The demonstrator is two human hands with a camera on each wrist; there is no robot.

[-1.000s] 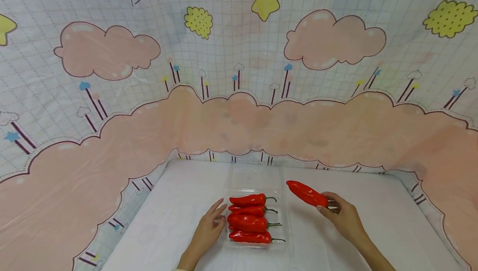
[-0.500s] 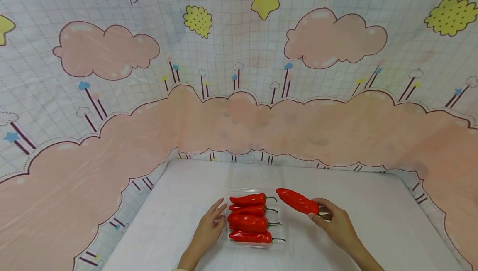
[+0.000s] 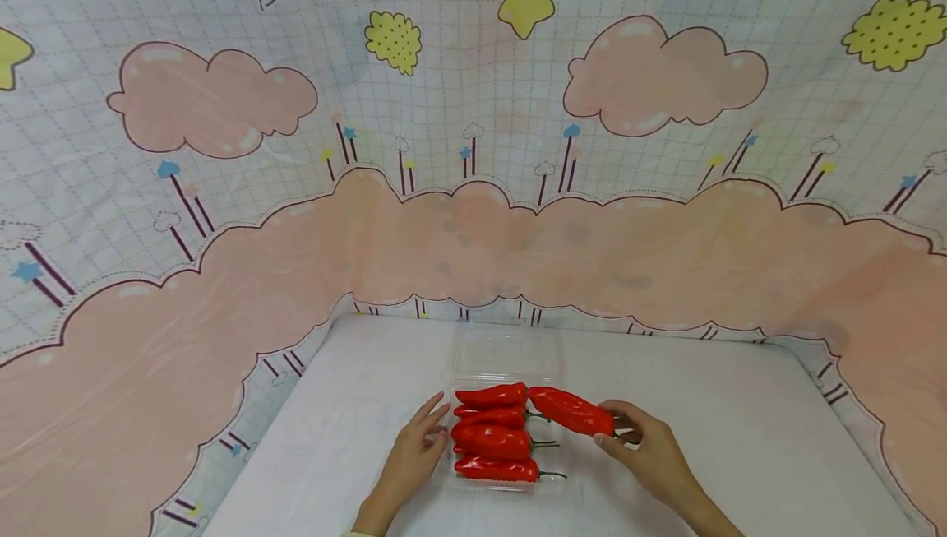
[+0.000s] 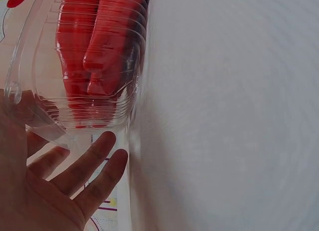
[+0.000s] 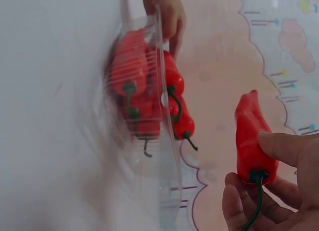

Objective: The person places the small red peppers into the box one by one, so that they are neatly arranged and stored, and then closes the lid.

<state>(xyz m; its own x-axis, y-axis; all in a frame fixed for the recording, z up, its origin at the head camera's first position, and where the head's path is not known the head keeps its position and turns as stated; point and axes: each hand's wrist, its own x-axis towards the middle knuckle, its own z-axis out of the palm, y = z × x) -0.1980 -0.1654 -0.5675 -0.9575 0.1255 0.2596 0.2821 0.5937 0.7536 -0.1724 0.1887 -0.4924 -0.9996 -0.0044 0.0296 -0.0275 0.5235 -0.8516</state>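
A clear plastic clamshell box [image 3: 510, 487] holds several red peppers [image 3: 491, 442] lying side by side, green stems pointing right. My right hand [image 3: 644, 448] pinches one more red pepper [image 3: 570, 411] near its stem end, thumb on one side. That pepper tilts, its tip to the left and overlapping the box's right edge in the head view. In the right wrist view its curved green stem [image 5: 258, 201] hangs past the fingers. At the box's left wall rests my left hand [image 3: 414, 451], its fingers extended and slightly spread. Through the ribbed plastic, peppers [image 4: 77, 36] show in the left wrist view.
The box's transparent lid [image 3: 506, 354] lies folded back behind it. A white table surface [image 3: 355, 389] spreads around the box. Behind and at the sides hangs a cloth [image 3: 459, 241] printed with pink clouds and stars.
My right hand has carried its pepper leftward and down, from right of the box to its right edge. The left hand and the peppers in the box stay where they were.
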